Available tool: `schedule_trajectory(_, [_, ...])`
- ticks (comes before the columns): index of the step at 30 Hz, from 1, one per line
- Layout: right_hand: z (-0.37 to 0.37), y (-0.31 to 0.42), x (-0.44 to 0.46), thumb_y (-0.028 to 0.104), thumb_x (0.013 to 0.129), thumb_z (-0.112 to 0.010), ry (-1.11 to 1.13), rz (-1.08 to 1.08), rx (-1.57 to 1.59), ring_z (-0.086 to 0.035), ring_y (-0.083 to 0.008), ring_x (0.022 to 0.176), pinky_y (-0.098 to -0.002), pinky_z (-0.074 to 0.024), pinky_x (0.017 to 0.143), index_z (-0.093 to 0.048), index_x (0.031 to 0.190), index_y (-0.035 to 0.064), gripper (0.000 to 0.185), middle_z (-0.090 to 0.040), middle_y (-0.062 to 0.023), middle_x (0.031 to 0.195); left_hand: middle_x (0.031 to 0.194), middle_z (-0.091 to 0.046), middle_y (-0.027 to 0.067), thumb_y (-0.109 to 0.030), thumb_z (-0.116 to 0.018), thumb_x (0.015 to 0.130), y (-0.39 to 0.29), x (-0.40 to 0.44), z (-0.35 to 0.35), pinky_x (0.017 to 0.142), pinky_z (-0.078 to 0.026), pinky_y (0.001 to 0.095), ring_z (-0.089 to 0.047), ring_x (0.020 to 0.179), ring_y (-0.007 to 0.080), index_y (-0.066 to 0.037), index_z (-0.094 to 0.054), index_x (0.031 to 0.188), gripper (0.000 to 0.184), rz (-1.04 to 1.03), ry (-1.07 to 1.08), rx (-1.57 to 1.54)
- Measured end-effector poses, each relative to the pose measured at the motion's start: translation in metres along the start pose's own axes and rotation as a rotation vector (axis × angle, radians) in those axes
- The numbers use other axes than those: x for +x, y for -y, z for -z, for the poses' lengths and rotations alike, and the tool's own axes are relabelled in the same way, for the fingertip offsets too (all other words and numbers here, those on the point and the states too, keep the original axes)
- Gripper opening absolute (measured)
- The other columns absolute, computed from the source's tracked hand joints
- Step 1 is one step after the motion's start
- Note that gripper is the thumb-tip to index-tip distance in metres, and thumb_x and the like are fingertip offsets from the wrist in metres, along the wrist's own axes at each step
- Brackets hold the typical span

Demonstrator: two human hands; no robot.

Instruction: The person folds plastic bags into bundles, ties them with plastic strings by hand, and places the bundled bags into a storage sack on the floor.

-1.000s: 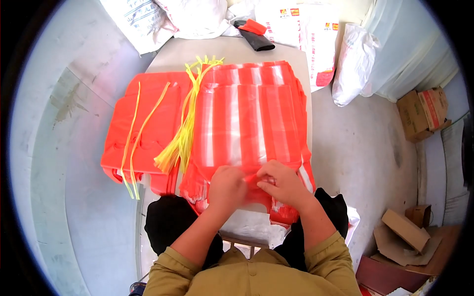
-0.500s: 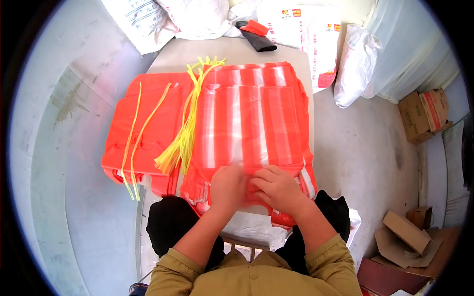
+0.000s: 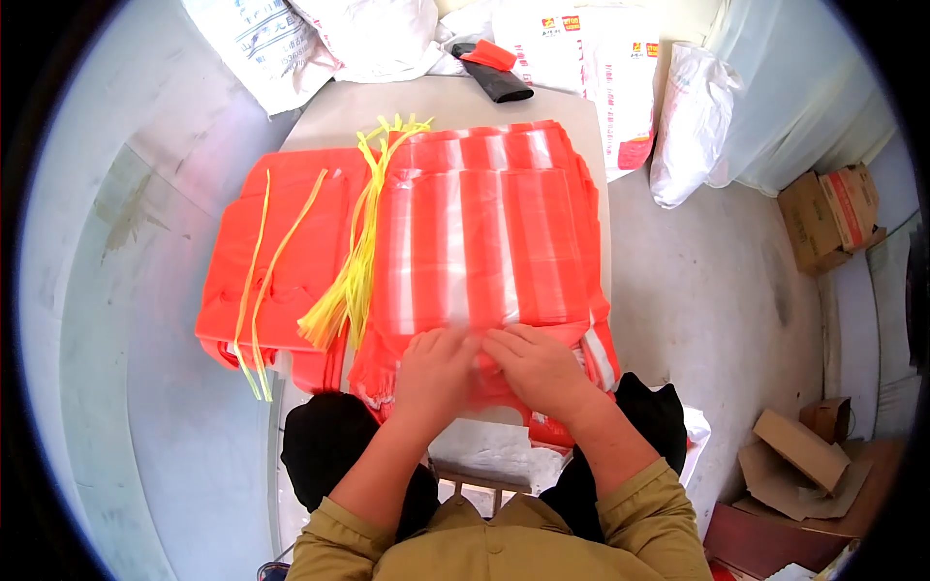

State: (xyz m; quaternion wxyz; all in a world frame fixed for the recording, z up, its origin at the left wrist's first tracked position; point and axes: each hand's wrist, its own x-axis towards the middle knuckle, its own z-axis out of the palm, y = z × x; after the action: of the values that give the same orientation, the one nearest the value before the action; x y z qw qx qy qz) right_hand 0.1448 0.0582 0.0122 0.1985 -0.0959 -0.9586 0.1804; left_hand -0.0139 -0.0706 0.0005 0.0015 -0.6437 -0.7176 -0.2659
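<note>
On table's (image 3: 325,118) L side, a plain red stack (image 3: 308,283) lies flat; 2 thin yellow strips (image 3: 260,235) rest across it lengthwise, apart from each other, lower ends hanging past its near edge. White sacks (image 3: 383,34) w/ printing stand at the far L, behind the table. Next, going R, a yellow bundle (image 3: 360,261) of loose strips lies slantwise btwn the 2 stacks, touching both, its frayed near end toward the L.

L hand (image 3: 433,373) is at the near edge of the striped stack (image 3: 486,242), back up, fingers bent & pointing inward; blur hides the tips, so can't tell how far open it is or if it has hold of any plastic. Striped stack, red w/ whitish bands, lies on table's R half, layers slightly offset. Black roll (image 3: 506,87) w/ a red piece (image 3: 492,54) on top sits at the table's far edge. R hand (image 3: 536,366) is just beside L hand, at the same near edge, fingers together & part curled; tips partly hidden, can't tell opening or grip.

Further R, printed white bags (image 3: 622,82) stand behind the table, then a tall white bag (image 3: 693,126) near its far R corner. Cardboard boxes (image 3: 825,219) sit by the R wall, w/ an opened carton (image 3: 796,455) nearer the person.
</note>
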Motion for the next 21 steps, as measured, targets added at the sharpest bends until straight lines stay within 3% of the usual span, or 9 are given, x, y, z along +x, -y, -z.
schedule_trajectory(11, [0.006, -0.003, -0.001, 0.004, 0.082, -0.063, -0.031, -0.097, 0.05, -0.068, -0.031, 0.101, -0.0389, -0.0567, 0.085, -0.069, 0.115, 0.0042, 0.034, -0.072, -0.0112, 0.109, 0.108, -0.071, 0.0105, -0.002, -0.065, 0.076, 0.005, 0.0, 0.013, 0.095, -0.048, 0.0479, -0.064, 0.109, 0.0327, -0.008, -0.069, 0.114, 0.038, 0.031, -0.068, 0.072])
schedule_trajectory(14, [0.017, 0.0, -0.001, 0.002, 0.085, -0.061, 0.049, -0.169, 0.09, -0.068, -0.0336, 0.099, -0.0404, -0.0566, 0.085, -0.068, 0.118, 0.005, 0.035, -0.072, -0.013, 0.109, 0.108, -0.072, 0.0108, -0.003, -0.07, 0.075, 0.009, -0.004, 0.027, 0.098, -0.047, 0.0488, -0.064, 0.114, 0.033, -0.011, -0.069, 0.115, 0.041, 0.104, -0.033, 0.136])
schedule_trajectory(15, [0.022, 0.001, 0.0, 0.005, 0.091, -0.059, 0.068, -0.176, 0.128, -0.068, -0.0349, 0.094, -0.0424, -0.0557, 0.081, -0.069, 0.117, 0.0054, 0.028, -0.071, -0.0163, 0.102, 0.109, -0.072, 0.0114, -0.003, -0.073, 0.073, 0.016, -0.008, 0.024, 0.099, -0.047, 0.0485, -0.064, 0.116, 0.0342, -0.011, -0.071, 0.11, 0.037, 0.145, -0.029, 0.136])
schedule_trajectory(18, [0.04, 0.003, 0.005, 0.013, 0.096, -0.059, 0.322, -0.306, 0.13, -0.068, -0.0351, 0.089, -0.0442, -0.0536, 0.077, -0.069, 0.111, 0.0051, 0.02, -0.07, -0.0183, 0.094, 0.11, -0.073, 0.0113, -0.004, -0.073, 0.074, 0.03, -0.014, 0.041, 0.099, -0.049, 0.0465, -0.063, 0.117, 0.0362, -0.009, -0.073, 0.103, 0.029, 0.186, 0.072, -0.043])
schedule_trajectory(19, [0.045, 0.001, 0.007, 0.015, 0.096, -0.059, 0.366, -0.339, 0.156, -0.068, -0.035, 0.088, -0.0444, -0.053, 0.076, -0.068, 0.11, 0.0048, 0.02, -0.07, -0.0184, 0.093, 0.1, -0.072, 0.0134, -0.008, -0.074, 0.08, 0.028, -0.01, 0.054, 0.087, -0.052, 0.0432, -0.067, 0.102, 0.0364, -0.005, -0.072, 0.098, 0.019, 0.201, 0.108, -0.123])
schedule_trajectory(21, [0.052, -0.006, 0.014, 0.02, 0.097, -0.059, 0.45, -0.403, 0.208, -0.067, -0.0348, 0.087, -0.0446, -0.0518, 0.075, -0.067, 0.107, 0.0041, 0.021, -0.069, -0.0185, 0.09, 0.093, -0.07, 0.0158, -0.015, -0.074, 0.083, 0.032, -0.007, 0.067, 0.081, -0.052, 0.0448, -0.066, 0.094, 0.0377, -0.005, -0.07, 0.096, 0.018, 0.377, 0.263, -0.161])
